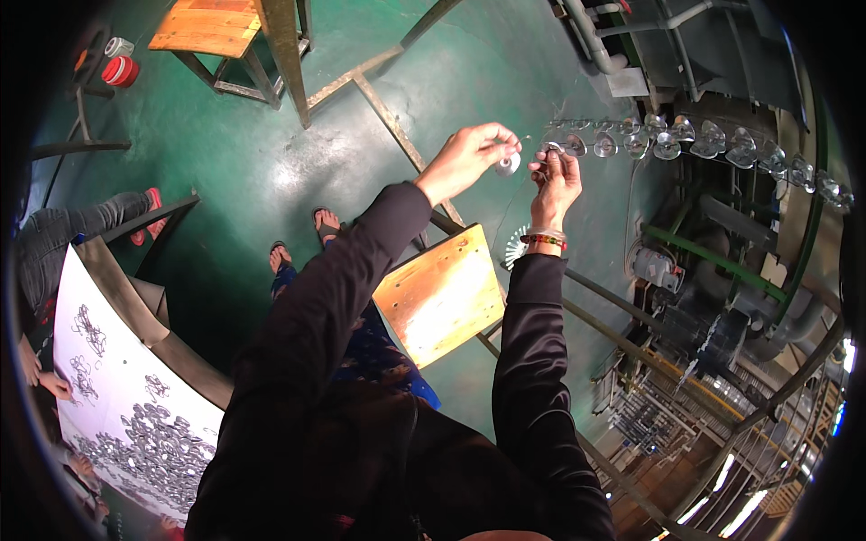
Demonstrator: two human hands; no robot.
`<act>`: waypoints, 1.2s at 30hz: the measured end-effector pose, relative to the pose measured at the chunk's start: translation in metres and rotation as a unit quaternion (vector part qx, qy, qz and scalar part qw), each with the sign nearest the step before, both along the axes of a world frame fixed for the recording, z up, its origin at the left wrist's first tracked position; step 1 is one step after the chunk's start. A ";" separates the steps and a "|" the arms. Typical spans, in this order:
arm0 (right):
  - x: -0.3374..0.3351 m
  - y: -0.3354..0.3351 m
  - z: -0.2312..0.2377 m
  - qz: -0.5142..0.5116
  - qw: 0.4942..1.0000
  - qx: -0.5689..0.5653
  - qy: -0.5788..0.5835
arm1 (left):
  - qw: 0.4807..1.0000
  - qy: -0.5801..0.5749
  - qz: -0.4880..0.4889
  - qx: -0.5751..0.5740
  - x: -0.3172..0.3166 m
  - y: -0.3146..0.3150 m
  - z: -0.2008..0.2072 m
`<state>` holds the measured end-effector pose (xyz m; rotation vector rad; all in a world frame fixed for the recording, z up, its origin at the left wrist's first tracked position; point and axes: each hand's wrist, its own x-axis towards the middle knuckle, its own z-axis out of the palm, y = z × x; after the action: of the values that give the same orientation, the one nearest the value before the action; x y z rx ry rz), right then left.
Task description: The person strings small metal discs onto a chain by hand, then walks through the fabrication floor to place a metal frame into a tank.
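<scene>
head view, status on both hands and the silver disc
Left hand holding shiny silver round metal disc. Right hand pinching small shiny piece beside line of glossy round pieces. Pale wooden stool seat lower down, not between hands and line.

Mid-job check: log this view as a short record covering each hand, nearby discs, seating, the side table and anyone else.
left hand: raised, a shiny round disc at its fingers
right hand: raised, fingers pinching a small shiny piece
disc row: shiny discs running rightward from near the right hand
seating: wooden-topped stool below the hands in the picture
side table: white, on the left, bearing a heap of metal pieces
co-worker: a hand at the table's left edge
</scene>
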<state>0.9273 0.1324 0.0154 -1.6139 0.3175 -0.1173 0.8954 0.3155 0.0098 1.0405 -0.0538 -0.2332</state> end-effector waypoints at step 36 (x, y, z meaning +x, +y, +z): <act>-0.096 -0.061 -0.083 -0.276 0.960 0.026 0.035 | 0.983 0.136 0.046 0.118 -0.059 0.011 -0.062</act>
<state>0.8316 0.0717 -0.0673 -1.4414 0.8167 -0.4736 0.8368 0.3267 -0.0520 1.2358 0.2736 -0.3013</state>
